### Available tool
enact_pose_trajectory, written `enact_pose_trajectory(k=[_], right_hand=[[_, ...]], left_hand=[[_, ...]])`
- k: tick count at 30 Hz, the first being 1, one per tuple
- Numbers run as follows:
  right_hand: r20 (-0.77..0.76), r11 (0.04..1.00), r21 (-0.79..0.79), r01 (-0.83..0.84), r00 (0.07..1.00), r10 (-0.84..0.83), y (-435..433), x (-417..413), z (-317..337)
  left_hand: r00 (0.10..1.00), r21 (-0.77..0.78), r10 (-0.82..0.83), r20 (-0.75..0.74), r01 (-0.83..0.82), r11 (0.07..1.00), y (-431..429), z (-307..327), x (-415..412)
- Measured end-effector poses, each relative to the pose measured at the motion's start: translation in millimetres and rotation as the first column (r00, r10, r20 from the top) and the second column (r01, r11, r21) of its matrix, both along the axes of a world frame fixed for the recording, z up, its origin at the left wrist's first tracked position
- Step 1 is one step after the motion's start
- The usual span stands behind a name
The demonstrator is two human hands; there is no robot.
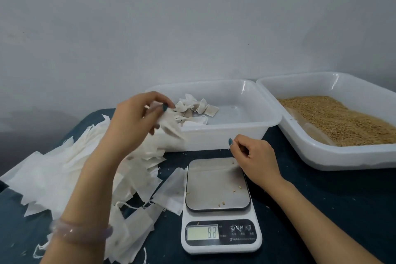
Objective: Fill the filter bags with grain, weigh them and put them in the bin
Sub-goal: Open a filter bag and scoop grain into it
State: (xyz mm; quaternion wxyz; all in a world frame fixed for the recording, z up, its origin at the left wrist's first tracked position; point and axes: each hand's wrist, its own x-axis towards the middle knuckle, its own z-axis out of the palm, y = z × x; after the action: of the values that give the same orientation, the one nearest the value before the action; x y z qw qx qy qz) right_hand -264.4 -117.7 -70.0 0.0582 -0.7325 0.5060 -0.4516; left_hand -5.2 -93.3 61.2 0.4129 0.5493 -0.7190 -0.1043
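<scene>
Few stray grains [234,190] lie on the scale [218,240] right in front of you. Nothing else is on its platform, and the display digits are too blurry for me to trust. The pile of empty bags [53,178] sprawls to your left, handy for grabbing. Your left hand [132,122] is up over it, fingers pinching 1 filter bag [169,128], I'd guess to work its mouth open for filling. Your right hand [255,154] hovers over the platform's far corner, loosely curled with nothing in it that I can see, probably ready to help. Behind both, the bin [235,135] has a cluster of filled bags [197,109] in its left half. Off to the right, the tray [334,161] of grain [334,120] sits just beside the bin, close for scooping.
</scene>
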Motion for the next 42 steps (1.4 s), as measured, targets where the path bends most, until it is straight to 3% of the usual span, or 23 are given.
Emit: enact_pose_trajectory(k=[3,6,10,14,18,21,23,25,26,28,30,42], right_hand=[[-0.013,1.0,-0.002,0.008,1.0,-0.008,0,0,-3],[-0.012,1.0,0.0,0.005,1.0,-0.005,1,1,-2],[-0.031,1.0,-0.011,-0.008,0.999,0.008,1,2,-1],[-0.029,1.0,-0.006,-0.019,0.999,0.019,0,2,-1],[-0.033,1.0,-0.009,-0.019,0.999,0.019,1,3,-1],[-0.035,1.0,0.001,-0.02,0.999,0.02,1,2,0],[-0.025,1.0,0.01,-0.015,1.0,0.016,1,1,0],[-0.015,1.0,0.015,-0.01,1.0,0.011,1,1,1],[-0.013,1.0,0.014,-0.009,1.0,0.009,1,2,1],[-0.014,1.0,0.009,-0.007,1.0,0.007,0,1,1],[-0.014,1.0,0.015,-0.007,1.0,0.008,0,1,-1],[-0.027,0.999,0.043,-0.002,1.0,0.003,-3,-1,-5]], left_hand=[[0.978,0.007,0.104,-0.179,-0.104,0.995,-32,4,-5],[0.973,0.064,0.167,-0.159,-0.159,0.985,-63,0,-6],[0.969,0.317,0.199,0.147,-0.236,0.918,-99,-14,-3],[0.883,0.479,0.124,0.453,-0.358,0.802,-108,-29,2],[0.779,0.424,0.128,0.614,-0.463,0.779,-101,-32,4],[0.607,0.103,0.271,0.747,-0.509,0.854,-82,-26,-4],[0.613,-0.106,0.379,0.693,-0.433,0.895,-57,-25,-14],[0.735,-0.026,0.264,0.624,-0.319,0.947,-30,-27,-21],[0.771,0.128,0.115,0.627,-0.248,0.96,-19,-29,-22],[0.69,0.454,-0.229,0.687,-0.16,0.877,-8,-39,-23],[0.546,0.581,-0.408,0.732,-0.187,0.793,-7,-55,-22],[0.663,0.492,-0.359,0.657,-0.016,0.87,-25,-82,-8]])
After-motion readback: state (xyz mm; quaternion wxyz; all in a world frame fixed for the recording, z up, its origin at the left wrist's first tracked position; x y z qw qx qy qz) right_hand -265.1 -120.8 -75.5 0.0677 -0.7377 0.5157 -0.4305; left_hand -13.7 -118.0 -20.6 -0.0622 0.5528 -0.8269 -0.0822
